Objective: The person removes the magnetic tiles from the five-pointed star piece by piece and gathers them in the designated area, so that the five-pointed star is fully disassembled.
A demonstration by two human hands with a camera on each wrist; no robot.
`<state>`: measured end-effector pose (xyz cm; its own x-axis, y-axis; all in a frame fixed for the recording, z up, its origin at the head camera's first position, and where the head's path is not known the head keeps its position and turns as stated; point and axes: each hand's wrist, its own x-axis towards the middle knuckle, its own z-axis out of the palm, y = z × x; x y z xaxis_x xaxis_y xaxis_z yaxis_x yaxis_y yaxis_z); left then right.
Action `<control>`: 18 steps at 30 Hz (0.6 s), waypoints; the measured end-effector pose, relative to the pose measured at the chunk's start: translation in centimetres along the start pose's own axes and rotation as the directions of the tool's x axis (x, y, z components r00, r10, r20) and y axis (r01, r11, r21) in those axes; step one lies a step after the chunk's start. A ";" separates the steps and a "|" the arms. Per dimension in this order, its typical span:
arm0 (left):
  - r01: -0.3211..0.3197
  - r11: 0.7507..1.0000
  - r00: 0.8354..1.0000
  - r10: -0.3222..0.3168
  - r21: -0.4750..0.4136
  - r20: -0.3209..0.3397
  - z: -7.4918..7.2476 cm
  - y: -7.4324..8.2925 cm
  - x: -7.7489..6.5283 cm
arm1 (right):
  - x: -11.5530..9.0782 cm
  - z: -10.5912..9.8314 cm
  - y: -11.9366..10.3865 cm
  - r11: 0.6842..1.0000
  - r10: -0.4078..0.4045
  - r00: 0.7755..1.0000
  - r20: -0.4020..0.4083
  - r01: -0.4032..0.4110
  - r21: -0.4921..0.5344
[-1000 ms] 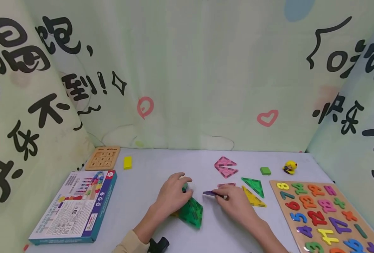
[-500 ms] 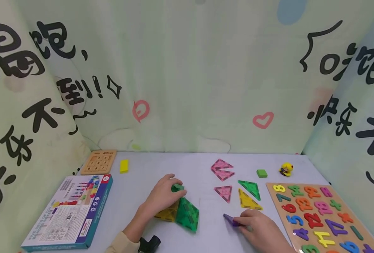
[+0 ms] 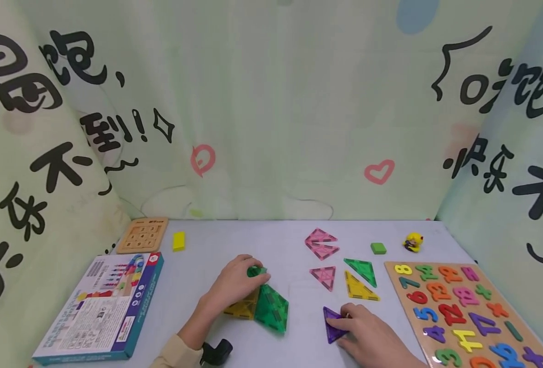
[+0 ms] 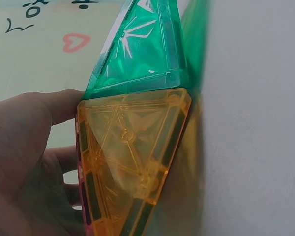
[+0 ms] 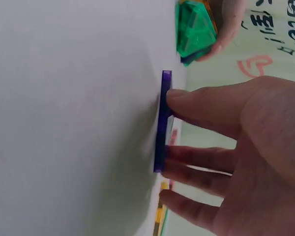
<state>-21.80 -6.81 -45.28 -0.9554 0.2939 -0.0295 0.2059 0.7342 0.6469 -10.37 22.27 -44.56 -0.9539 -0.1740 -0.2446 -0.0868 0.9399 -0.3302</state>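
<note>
My left hand (image 3: 236, 280) grips a built shape of see-through magnetic tiles, with a yellow tile (image 4: 130, 152) joined below a green tile (image 4: 145, 46). Its thumb lies along the upper edge in the left wrist view, and the far side of the shape is hidden. In the head view, a green tile face (image 3: 272, 309) slopes toward the right. Over to the right, my right hand (image 3: 374, 335) holds a purple triangular magnetic tile (image 3: 332, 323) between thumb and fingers. Seen edge-on in the right wrist view, this purple tile (image 5: 162, 123) is close to the white tabletop.
Loose pink (image 3: 325, 276), green (image 3: 362, 271) and yellow triangles (image 3: 358, 287) lie beyond my right hand, with more pink tiles (image 3: 321, 244) farther back. A number board (image 3: 475, 312) lies right, a box (image 3: 98, 306) left. A green block (image 3: 378, 248) and a yellow toy figure (image 3: 412, 242) stand behind.
My right hand has drawn the purple tile back toward me and to the right, away from the pink triangle, and turned its face up to view. The left hand keeps its grip.
</note>
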 end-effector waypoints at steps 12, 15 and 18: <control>-0.025 0.999 0.999 0.024 -0.037 -0.027 -0.6 -0.2 0.0 | 2.4 -1.5 -2.5 0.987 -0.075 0.988 -0.133 0.092 0.134; -0.025 0.999 0.999 0.024 -0.025 -0.047 -0.6 -0.2 -0.1 | 4.2 -1.2 -3.9 0.947 -0.163 0.981 -0.108 0.186 0.263; -0.027 1.000 0.998 0.026 -0.014 -0.056 -0.5 -0.2 -0.2 | 5.8 -0.8 -5.1 0.897 -0.199 0.975 -0.098 0.221 0.382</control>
<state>-21.73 -7.32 -45.00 -0.9600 0.2784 0.0304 0.2288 0.7171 0.6583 -15.72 16.73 -43.59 -0.9411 -0.3276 -0.0835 -0.1791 0.6927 -0.6986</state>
